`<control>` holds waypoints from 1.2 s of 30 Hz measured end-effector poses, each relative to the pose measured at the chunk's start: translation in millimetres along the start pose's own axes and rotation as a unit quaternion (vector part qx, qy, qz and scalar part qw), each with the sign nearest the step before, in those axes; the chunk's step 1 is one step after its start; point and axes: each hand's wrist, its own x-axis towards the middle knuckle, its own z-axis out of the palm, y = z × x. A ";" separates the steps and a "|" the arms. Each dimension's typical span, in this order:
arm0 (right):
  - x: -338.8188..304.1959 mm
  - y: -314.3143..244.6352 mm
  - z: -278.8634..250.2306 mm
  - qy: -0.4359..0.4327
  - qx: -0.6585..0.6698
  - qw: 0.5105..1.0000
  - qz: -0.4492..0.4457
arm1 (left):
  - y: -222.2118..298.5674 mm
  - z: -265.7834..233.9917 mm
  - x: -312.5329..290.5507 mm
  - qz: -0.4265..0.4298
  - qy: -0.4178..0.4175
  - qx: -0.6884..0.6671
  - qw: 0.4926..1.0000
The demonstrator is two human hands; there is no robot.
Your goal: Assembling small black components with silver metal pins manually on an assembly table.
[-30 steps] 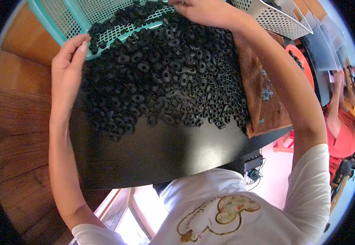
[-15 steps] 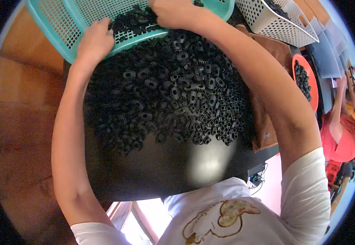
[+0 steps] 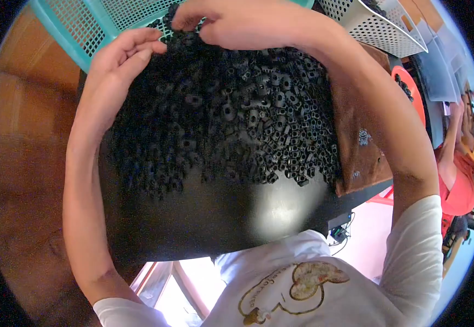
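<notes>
Black holed parts (image 3: 237, 117), blocky, heaped; your left hand (image 3: 118, 64) and right hand (image 3: 231, 24) have curled fingers; can't tell if gripping.

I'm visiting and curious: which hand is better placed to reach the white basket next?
Probably the right hand: it's nearer the white basket at upper right; the left hand is farther off, near the teal basket.

In my head view, the left hand (image 3: 120, 62) sits by the near edge of a green basket (image 3: 99, 20); the right hand (image 3: 220, 24) bends over black parts (image 3: 242, 114) beside it. I can't tell what either grips. Parts cover much of the dark table (image 3: 204, 223); a brown cloth (image 3: 365, 158) and white basket (image 3: 365, 30) lie to their right.
</notes>
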 end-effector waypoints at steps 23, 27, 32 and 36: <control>-182.7 -54.9 -18.5 -0.258 0.721 0.482 -0.426 | 71.5 114.9 -191.0 0.078 -0.045 0.049 0.995; -193.4 -63.5 -19.9 -0.254 0.739 0.481 -0.398 | 58.9 147.5 -198.5 0.115 -0.051 0.014 0.992; -202.0 -27.1 -3.1 -0.190 0.668 0.701 -0.161 | 52.9 163.1 -201.2 0.162 -0.018 0.042 0.986; -160.2 -21.1 27.8 0.042 0.395 0.901 -0.172 | 51.2 165.2 -206.7 0.153 -0.011 0.018 0.988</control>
